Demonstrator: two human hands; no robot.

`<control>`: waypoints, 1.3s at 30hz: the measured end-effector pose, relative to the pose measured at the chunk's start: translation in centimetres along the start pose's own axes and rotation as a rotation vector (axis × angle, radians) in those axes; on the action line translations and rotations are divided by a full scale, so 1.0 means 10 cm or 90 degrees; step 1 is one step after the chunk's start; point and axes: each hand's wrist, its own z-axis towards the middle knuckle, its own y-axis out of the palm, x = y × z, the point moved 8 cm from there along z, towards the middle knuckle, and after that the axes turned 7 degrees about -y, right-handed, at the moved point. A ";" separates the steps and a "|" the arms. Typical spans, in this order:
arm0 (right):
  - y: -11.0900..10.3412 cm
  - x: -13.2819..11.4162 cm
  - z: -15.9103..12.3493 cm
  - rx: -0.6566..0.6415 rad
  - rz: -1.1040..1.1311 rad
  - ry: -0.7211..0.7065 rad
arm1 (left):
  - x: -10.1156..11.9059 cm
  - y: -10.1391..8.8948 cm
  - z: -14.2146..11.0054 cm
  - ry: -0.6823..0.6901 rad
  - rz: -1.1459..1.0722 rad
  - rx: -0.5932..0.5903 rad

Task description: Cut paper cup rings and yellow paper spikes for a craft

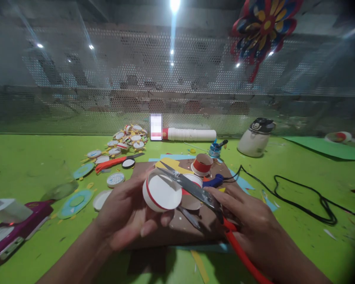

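Note:
My left hand grips a cut-down paper cup, white with a red stripe, its round base facing me. In my right hand are red-handled scissors; the blades are parted and cross over the cup's upper right edge. Whether the blades touch the cup, I cannot tell. Behind the scissors sits another cup piece, partly hidden. A red cup ring stands farther back on the brown board. Beside it lies a blue tool, perhaps a glue gun, with a black cord.
Several round paper discs are heaped at back left. Near them lies an orange-handled cutter. A phone leans by stacked white cups. A blue bottle, a white container and a looping cord occupy the right; a purple power strip, the left.

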 end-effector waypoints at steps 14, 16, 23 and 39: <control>-0.03 -0.04 0.03 -0.015 -0.027 -0.019 | 0.01 0.02 0.00 -0.021 -0.057 0.014; -0.03 -0.03 0.03 -0.019 -0.029 -0.018 | 0.00 0.00 0.00 -0.022 -0.058 0.021; 0.00 -0.02 0.03 -0.032 -0.034 -0.016 | 0.01 0.00 0.00 -0.033 -0.043 0.054; 0.05 0.06 0.04 -0.014 -0.021 0.041 | 0.25 -0.02 -0.11 0.168 0.016 0.177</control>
